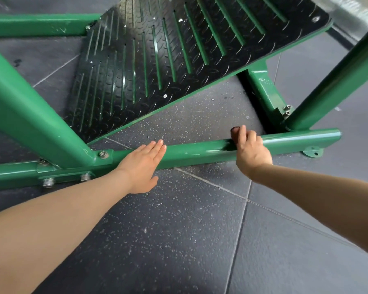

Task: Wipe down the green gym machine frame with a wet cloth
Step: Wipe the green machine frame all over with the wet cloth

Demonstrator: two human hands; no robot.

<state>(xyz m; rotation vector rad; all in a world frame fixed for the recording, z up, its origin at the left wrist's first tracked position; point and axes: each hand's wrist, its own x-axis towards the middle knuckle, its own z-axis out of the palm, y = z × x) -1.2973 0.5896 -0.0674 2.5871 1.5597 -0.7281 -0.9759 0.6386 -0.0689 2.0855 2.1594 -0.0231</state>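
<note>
Across the lower middle of the frame runs the base rail [200,152] of the green frame, a smooth glossy painted tube lying on the speckled rubber floor [179,230]. At centre right the right hand [252,150] curls its fingers over the rail, pinching a small dark cloth [235,134], mostly hidden under the hand, against the metal. The left hand [143,164] lies flat with straight fingers on the rail at centre, steadying and holding nothing. Wiping of this rail looks under way; the next move likely calls for sliding the cloth along the tube toward its capped right end. Above sits a black ridged footplate [168,56] with green slots; steel bolts [48,182] fasten the joint at lower left.
</note>
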